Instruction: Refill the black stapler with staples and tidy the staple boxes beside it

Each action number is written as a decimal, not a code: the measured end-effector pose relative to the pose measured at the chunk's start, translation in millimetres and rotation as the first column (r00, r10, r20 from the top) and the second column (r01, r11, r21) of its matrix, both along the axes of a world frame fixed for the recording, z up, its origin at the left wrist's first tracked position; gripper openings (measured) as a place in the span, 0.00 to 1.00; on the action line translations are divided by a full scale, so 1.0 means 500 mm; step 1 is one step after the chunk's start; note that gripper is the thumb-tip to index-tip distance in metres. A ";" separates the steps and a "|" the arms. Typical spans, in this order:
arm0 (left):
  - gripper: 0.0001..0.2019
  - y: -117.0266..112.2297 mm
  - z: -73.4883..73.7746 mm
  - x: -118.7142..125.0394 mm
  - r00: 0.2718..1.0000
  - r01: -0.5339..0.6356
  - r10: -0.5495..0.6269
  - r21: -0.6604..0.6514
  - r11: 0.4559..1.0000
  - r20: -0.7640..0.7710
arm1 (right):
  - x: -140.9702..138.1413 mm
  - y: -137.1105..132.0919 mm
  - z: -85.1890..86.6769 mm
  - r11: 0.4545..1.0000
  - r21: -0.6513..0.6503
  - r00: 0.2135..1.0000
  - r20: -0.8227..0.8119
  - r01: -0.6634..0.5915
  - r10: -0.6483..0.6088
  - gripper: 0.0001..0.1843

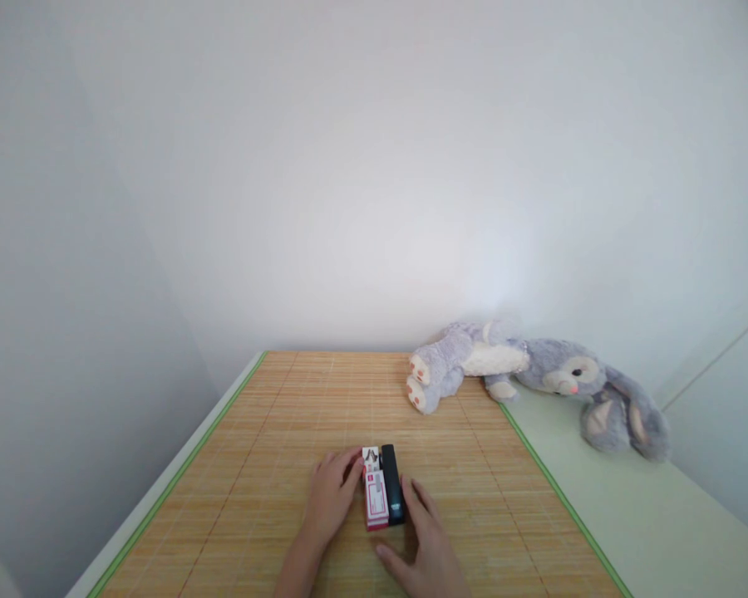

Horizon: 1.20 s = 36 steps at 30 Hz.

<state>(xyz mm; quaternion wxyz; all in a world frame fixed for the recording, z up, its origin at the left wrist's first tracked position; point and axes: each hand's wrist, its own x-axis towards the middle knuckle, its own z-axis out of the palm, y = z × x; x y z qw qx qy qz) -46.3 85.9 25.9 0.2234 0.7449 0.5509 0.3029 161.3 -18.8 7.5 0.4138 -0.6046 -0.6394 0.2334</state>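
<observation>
A black stapler (392,483) lies lengthwise on the bamboo mat, its long side against a small white and pink-red box (377,498). Just beyond that box, and partly hidden by it, is a second white box (371,457) with a dark picture printed on it. My left hand (332,496) rests at the left of the boxes, fingertips at the far box's left edge. On the other side, my right hand (425,544) has its fingertips by the stapler's right side. Its thumb is spread towards the near end of the boxes, apart from them. Neither hand is wrapped round anything.
The bamboo mat (274,448) has green edging and covers most of a pale table (623,490). At the back right a grey plush rabbit (495,359) lies on its side, partly on the mat. White walls (374,166) stand behind the table.
</observation>
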 end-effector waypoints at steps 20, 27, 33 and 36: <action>0.41 -0.127 -0.003 -0.031 0.978 0.199 -0.200 -0.034 0.979 -0.060 | -0.012 -0.009 0.031 0.997 -0.072 1.000 0.015 0.028 -0.027 0.34; 0.36 -0.133 -0.036 -0.008 0.979 0.189 -0.188 0.008 0.982 -0.078 | -0.010 -0.005 0.028 0.998 -0.052 0.999 -0.024 0.021 -0.023 0.32; 0.33 -0.152 -0.038 0.006 0.986 0.154 -0.151 0.034 0.987 -0.076 | -0.008 -0.008 0.030 0.998 -0.057 1.000 -0.017 0.005 -0.006 0.31; 0.35 -0.157 -0.024 0.001 0.984 0.166 -0.163 0.032 0.986 -0.079 | -0.010 -0.011 0.032 0.999 -0.053 1.000 -0.003 -0.002 0.002 0.35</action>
